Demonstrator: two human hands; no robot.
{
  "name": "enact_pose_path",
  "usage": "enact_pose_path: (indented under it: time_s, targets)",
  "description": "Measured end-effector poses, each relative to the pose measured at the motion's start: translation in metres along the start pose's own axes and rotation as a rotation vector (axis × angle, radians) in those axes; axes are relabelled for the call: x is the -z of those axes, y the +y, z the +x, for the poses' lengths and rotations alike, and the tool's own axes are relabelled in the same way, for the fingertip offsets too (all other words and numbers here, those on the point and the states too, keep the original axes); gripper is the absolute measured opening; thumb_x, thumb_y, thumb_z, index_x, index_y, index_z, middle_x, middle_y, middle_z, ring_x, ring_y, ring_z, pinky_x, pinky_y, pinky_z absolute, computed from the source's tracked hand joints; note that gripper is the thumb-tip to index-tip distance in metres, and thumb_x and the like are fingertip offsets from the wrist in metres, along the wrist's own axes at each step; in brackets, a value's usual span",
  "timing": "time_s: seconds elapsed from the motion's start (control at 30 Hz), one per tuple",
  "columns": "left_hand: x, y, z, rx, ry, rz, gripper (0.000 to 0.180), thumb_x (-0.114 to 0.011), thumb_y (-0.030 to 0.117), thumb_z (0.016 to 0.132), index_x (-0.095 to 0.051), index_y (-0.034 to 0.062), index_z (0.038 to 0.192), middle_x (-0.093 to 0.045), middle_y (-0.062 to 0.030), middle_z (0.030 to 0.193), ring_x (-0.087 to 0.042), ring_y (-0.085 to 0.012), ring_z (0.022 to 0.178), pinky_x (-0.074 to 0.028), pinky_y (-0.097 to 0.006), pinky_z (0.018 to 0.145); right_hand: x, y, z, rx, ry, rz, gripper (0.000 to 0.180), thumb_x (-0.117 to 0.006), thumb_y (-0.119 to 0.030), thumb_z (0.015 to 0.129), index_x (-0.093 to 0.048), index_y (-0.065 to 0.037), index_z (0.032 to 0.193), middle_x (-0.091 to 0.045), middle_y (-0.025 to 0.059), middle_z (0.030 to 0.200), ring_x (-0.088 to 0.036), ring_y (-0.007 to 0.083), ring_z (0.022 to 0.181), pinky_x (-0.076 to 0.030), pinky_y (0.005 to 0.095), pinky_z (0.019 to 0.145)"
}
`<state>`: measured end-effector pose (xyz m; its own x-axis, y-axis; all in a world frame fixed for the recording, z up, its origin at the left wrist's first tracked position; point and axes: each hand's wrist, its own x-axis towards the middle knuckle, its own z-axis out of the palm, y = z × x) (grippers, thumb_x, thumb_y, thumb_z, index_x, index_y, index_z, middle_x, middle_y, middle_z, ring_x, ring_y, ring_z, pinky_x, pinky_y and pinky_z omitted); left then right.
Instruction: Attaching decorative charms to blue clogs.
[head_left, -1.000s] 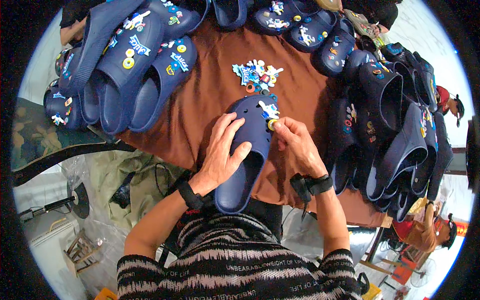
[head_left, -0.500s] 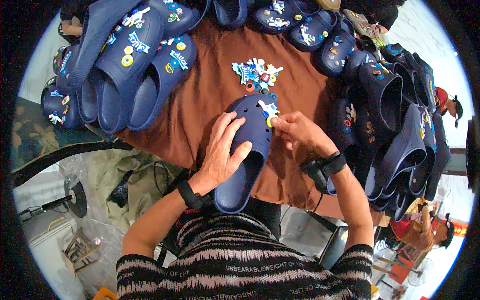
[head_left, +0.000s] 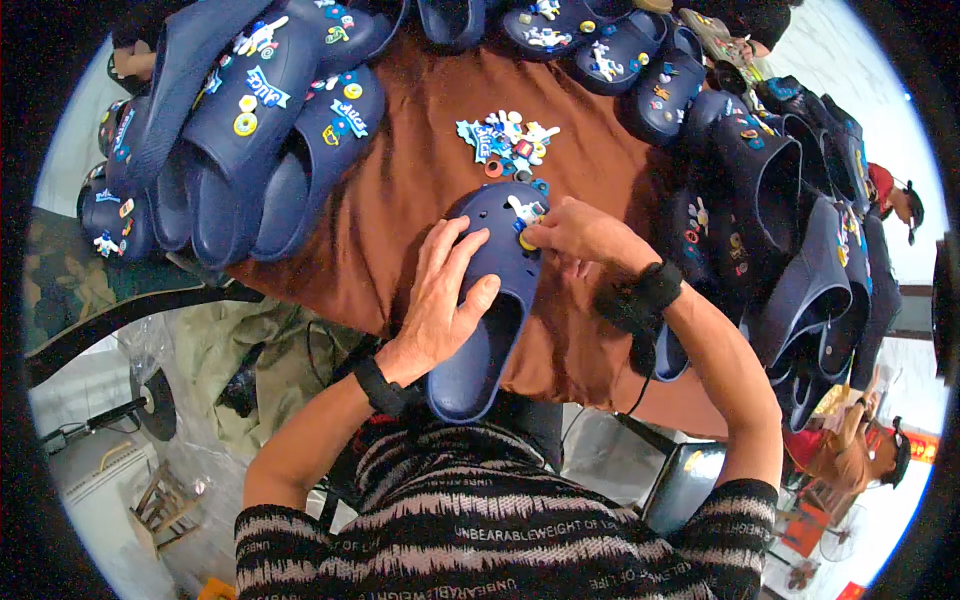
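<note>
Clog (head_left: 505,265), navy, toe out over the brown cloth (head_left: 390,190), heel past its near edge. On the upper, just beside the white charm (head_left: 525,208), a yellow charm (head_left: 525,241), pinched between thumb and forefinger of the right hand (head_left: 582,232). Can't tell whether seated in a hole: hidden under those fingertips. Best to push straight down, no sideways twist. Across the upper, left hand (head_left: 437,290), fingers resting, thumb splayed; worth bracing firmly against slipping. Beyond the toe, a charm heap (head_left: 512,142); farther out, decorated clogs (head_left: 225,120) on both sides.
</note>
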<state>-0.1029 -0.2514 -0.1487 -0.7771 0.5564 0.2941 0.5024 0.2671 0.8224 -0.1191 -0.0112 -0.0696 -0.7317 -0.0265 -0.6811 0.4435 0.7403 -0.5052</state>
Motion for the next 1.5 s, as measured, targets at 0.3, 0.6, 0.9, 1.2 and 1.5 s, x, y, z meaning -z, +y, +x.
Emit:
enact_pose_path:
  time_s: [0.3, 0.6, 0.9, 1.2, 1.5]
  targets:
    - [0.001, -0.003, -0.002, 0.001, -0.007, -0.044, 0.056, -0.056, 0.04, 0.099, -0.051, 0.0011, 0.14, -0.04, -0.0231, 0.149, -0.034, -0.0449, 0.141, -0.026, -0.053, 0.119, -0.009, 0.039, -0.008, 0.149, 0.07, 0.439, 0.042, -0.059, -0.037, 0.103, -0.066, 0.001, 0.085, -0.062, 0.0028, 0.068, -0.063, 0.0118, 0.057, -0.053, 0.0286, 0.055]
    - [-0.002, -0.005, -0.002, -0.028, 0.006, -0.021, 0.054, -0.057, 0.037, 0.099, -0.052, 0.0011, 0.139, -0.042, -0.0233, 0.148, -0.035, -0.0443, 0.141, -0.027, -0.051, 0.118, -0.009, 0.069, 0.06, 0.327, 0.681, 0.002, 0.027, -0.066, -0.021, 0.092, -0.071, -0.01, 0.115, -0.073, 0.0183, 0.103, -0.068, 0.0405, 0.1, -0.054, 0.0499, 0.086]
    - [0.001, -0.004, -0.002, -0.025, 0.013, -0.042, 0.054, -0.058, 0.037, 0.099, -0.053, 0.0017, 0.138, -0.042, -0.0229, 0.147, -0.036, -0.0443, 0.14, -0.027, -0.052, 0.118, -0.013, 0.061, 0.056, 0.368, 0.733, -0.005, 0.017, -0.07, -0.01, 0.088, -0.066, -0.002, 0.103, -0.071, 0.0176, 0.093, -0.069, 0.0323, 0.086, -0.053, 0.0424, 0.079]
    - [0.003, -0.002, -0.003, -0.004, 0.009, -0.045, 0.055, -0.055, 0.04, 0.1, -0.052, 0.0009, 0.138, -0.042, -0.0226, 0.147, -0.035, -0.0433, 0.14, -0.027, -0.051, 0.118, -0.084, 0.038, -0.031, 0.394, 0.757, 0.652, 0.012, -0.071, -0.006, 0.09, -0.061, -0.001, 0.094, -0.061, 0.0024, 0.079, -0.056, 0.0112, 0.076, -0.047, 0.0294, 0.069]
    - [0.001, 0.001, -0.001, 0.008, 0.004, -0.067, 0.053, -0.055, 0.038, 0.099, -0.053, 0.0013, 0.138, -0.042, -0.0223, 0.148, -0.035, -0.0427, 0.141, -0.026, -0.051, 0.119, -0.103, 0.028, -0.034, 0.553, 0.948, 0.183, 0.016, -0.071, -0.001, 0.088, -0.064, -0.002, 0.102, -0.064, 0.0177, 0.101, -0.066, 0.0355, 0.088, -0.055, 0.0413, 0.077]
